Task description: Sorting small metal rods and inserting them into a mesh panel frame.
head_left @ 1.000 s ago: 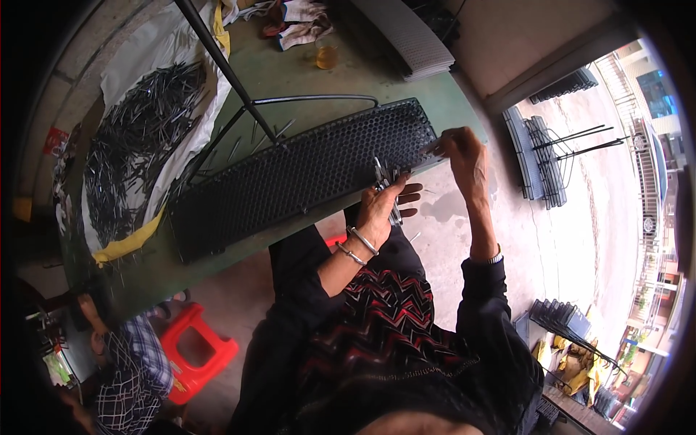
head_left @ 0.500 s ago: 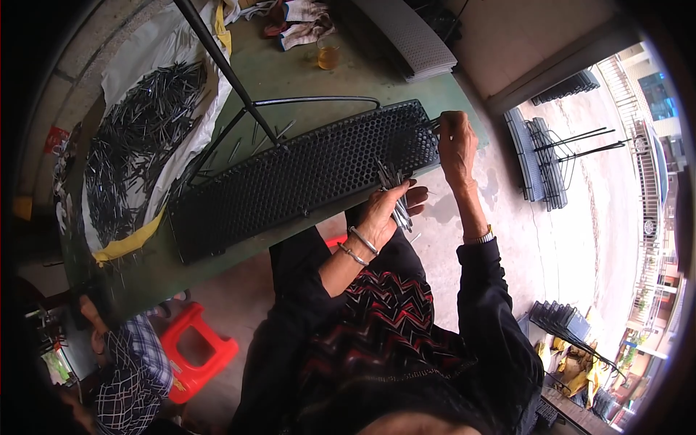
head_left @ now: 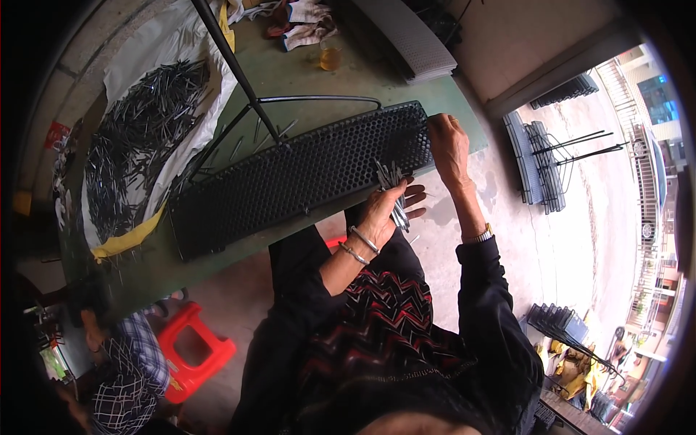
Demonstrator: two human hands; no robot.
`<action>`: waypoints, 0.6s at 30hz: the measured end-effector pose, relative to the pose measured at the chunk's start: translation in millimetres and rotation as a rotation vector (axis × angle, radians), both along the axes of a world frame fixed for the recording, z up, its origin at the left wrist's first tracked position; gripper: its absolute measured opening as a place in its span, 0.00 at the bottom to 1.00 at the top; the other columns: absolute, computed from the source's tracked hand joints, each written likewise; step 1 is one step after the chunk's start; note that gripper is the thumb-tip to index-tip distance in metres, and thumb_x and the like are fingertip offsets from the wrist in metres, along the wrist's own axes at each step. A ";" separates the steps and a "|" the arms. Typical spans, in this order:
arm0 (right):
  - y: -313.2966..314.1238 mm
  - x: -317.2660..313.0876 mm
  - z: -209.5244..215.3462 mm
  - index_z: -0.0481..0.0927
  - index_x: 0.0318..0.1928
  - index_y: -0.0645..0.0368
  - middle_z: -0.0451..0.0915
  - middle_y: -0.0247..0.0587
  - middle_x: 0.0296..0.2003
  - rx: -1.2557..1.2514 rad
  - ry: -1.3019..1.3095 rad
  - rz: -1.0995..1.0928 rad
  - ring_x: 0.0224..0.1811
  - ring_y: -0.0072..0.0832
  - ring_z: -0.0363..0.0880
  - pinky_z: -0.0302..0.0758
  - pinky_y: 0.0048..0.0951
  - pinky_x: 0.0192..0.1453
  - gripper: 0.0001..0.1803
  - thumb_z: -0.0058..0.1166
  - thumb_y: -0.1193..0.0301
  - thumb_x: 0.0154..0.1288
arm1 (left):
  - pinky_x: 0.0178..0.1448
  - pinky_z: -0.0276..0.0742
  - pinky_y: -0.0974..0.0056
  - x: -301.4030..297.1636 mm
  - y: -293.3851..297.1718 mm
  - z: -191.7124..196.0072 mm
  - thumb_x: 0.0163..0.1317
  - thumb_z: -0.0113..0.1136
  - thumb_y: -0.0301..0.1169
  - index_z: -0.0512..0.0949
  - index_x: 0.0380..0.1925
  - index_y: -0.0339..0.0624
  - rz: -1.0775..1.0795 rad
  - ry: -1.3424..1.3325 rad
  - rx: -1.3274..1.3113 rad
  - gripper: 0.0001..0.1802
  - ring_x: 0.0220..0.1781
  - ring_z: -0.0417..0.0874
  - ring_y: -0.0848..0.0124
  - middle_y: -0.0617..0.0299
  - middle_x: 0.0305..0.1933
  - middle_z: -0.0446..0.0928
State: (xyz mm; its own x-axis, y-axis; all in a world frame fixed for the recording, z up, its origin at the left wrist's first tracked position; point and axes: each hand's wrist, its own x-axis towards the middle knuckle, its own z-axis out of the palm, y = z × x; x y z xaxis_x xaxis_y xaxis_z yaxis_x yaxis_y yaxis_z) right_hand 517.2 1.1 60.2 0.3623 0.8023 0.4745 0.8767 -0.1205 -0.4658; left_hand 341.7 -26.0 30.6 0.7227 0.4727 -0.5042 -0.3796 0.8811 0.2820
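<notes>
A long black perforated panel (head_left: 312,163), full of round holes, lies slanting along the near edge of the green table. My left hand (head_left: 378,208) is below its right part, with a bundle of thin dark grey strips (head_left: 392,178) lying across the palm under the thumb; its other fingers are loosely spread. At the panel's right end, my right hand (head_left: 451,151) has its fingers bent and pressed together against the edge. Whatever those fingertips pinch is hidden by the hand.
A white sack (head_left: 217,94) spread open at left holds a heap of dark strips (head_left: 138,145). A black metal rod frame (head_left: 233,64) rises behind the panel. Farther back are a glass of amber liquid (head_left: 330,58), gloves (head_left: 308,35) and stacked panels (head_left: 406,40). A red stool (head_left: 214,366) stands lower left, beside another person.
My right hand has shifted a little left, closer against the panel's right end; the thin dark piece seen at its fingertips is now covered. My left hand stays nearly still with its bundle.
</notes>
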 end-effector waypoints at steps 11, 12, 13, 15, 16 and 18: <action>0.2 9.2 -3.6 0.76 0.35 0.59 0.76 0.50 0.32 -0.038 -0.011 0.049 0.36 0.50 0.76 0.73 0.45 0.38 0.05 0.51 0.72 0.62 | 0.50 0.79 0.50 2.4 -0.1 -8.3 0.67 0.53 0.37 0.75 0.49 0.40 0.008 0.033 0.019 0.16 0.47 0.81 0.58 0.51 0.46 0.78; -1.6 7.6 -1.5 0.77 0.36 0.59 0.77 0.49 0.33 -0.064 -0.026 0.017 0.36 0.48 0.77 0.73 0.42 0.39 0.05 0.51 0.71 0.61 | 0.50 0.79 0.50 2.4 -0.2 -8.3 0.67 0.53 0.37 0.75 0.49 0.40 0.010 0.032 0.019 0.16 0.47 0.81 0.58 0.51 0.46 0.78; -3.0 6.2 -0.2 0.79 0.36 0.60 0.78 0.48 0.33 -0.091 -0.041 -0.015 0.37 0.47 0.77 0.73 0.40 0.40 0.06 0.52 0.71 0.61 | 0.49 0.80 0.51 2.2 -0.5 -8.3 0.67 0.53 0.37 0.75 0.48 0.40 0.019 0.032 0.016 0.15 0.45 0.81 0.59 0.51 0.44 0.79; -4.4 3.4 -2.7 0.80 0.37 0.59 0.78 0.47 0.34 -0.068 -0.038 -0.049 0.37 0.46 0.77 0.73 0.40 0.41 0.07 0.52 0.70 0.62 | 0.49 0.80 0.52 1.4 -0.9 -7.3 0.67 0.53 0.37 0.75 0.47 0.39 0.029 0.031 0.013 0.14 0.43 0.82 0.59 0.52 0.42 0.79; -5.3 1.9 -3.6 0.81 0.39 0.58 0.78 0.47 0.34 -0.045 -0.034 -0.085 0.37 0.45 0.78 0.73 0.39 0.41 0.08 0.52 0.70 0.62 | 0.47 0.80 0.54 0.6 -1.2 -6.3 0.66 0.54 0.36 0.76 0.45 0.40 0.038 0.045 0.008 0.14 0.40 0.81 0.62 0.53 0.39 0.79; -7.5 -0.3 -3.3 0.81 0.40 0.57 0.78 0.46 0.34 -0.041 -0.039 -0.111 0.37 0.44 0.78 0.73 0.39 0.41 0.09 0.52 0.69 0.62 | 0.44 0.81 0.56 -1.1 -1.7 -3.4 0.66 0.54 0.36 0.76 0.44 0.40 0.047 0.060 0.003 0.13 0.38 0.81 0.64 0.55 0.37 0.79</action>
State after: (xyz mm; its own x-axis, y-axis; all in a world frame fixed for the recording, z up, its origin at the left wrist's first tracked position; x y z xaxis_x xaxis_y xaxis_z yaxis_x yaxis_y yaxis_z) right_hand 517.0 -6.4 57.0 0.4322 0.7773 0.4571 0.8740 -0.2363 -0.4246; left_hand 340.6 -27.7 27.2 0.6684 0.5067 -0.5445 -0.4029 0.8620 0.3076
